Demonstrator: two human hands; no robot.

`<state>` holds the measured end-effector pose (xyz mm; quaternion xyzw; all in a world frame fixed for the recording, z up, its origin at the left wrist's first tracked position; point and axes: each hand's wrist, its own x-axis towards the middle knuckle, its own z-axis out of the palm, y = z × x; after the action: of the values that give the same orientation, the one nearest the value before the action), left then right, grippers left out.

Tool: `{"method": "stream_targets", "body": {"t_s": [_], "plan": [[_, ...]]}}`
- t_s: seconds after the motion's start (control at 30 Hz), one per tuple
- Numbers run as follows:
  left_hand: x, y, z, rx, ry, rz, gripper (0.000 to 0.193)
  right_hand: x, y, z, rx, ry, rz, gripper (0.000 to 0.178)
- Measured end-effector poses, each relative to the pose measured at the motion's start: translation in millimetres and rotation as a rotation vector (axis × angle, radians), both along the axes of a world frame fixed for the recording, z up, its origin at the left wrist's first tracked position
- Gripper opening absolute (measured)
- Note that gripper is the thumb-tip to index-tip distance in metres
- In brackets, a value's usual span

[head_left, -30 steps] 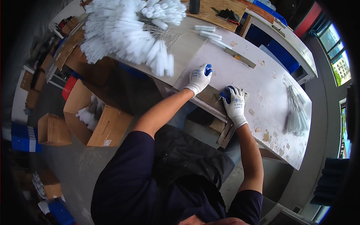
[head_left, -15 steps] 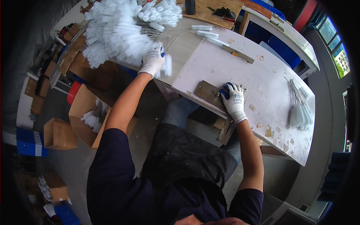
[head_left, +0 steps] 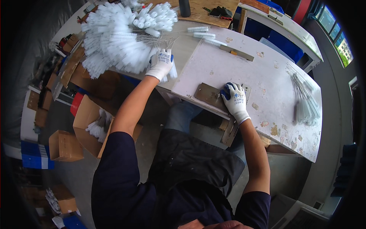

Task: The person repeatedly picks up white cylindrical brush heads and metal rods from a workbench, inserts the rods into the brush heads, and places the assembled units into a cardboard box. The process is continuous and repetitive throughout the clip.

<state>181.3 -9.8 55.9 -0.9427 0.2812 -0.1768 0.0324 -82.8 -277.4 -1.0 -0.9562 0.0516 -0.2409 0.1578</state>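
At the front edge of a big heap of white bristle tube brushes (head_left: 118,42) is my left hand (head_left: 162,64), in a white knit glove with a blue palm. Its fingers are closed round a tube brush (head_left: 173,71), whose bristle end shows below the glove; the fingertips are partly hidden. My right hand (head_left: 235,101), gloved alike, bears on a flat brown-grey metal plate (head_left: 209,94) at the table's near edge. Its fingers curl over the right end of the plate, next to a small bolt. Under that wrist, a slotted metal bar (head_left: 230,131) hangs off the table edge.
The worn white table (head_left: 228,65) has chipped patches. Loose brushes (head_left: 204,35) lie at the back near a metal strip (head_left: 237,52). A bundle of wire-handled brushes (head_left: 306,103) lies on the right. Cardboard boxes (head_left: 65,145) stand on the floor at left; a dark bottle (head_left: 184,7) stands behind.
The view has shifted slightly. My left hand has moved a little down and right beside the heap, its brush now mostly under the glove. My right hand stays on the metal plate.
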Motion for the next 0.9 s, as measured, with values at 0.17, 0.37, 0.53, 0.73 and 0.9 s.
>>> {"method": "stream_targets", "body": {"t_s": [0.17, 0.37, 0.53, 0.73, 0.9], "plan": [[0, -38, 10, 0.205, 0.274, 0.127, 0.039, -2, -3, -2, 0.0, 0.029, -0.023, 0.038], [24, -27, -2, 0.344, 0.281, 0.196, 0.027, 1, -1, -2, 0.006, -0.002, 0.0, 0.036], [43, -17, 7, 0.064, 0.352, 0.236, 0.032, 0, -2, -3, 0.023, -0.02, -0.011, 0.034], [111, 28, 4, -0.28, 0.487, 0.157, 0.031, 1, 0, 0, 0.034, -0.029, 0.002, 0.033], [128, 39, -16, -0.572, 0.976, -0.071, 0.011, -1, -5, -3, 0.018, -0.061, -0.007, 0.034]]}}
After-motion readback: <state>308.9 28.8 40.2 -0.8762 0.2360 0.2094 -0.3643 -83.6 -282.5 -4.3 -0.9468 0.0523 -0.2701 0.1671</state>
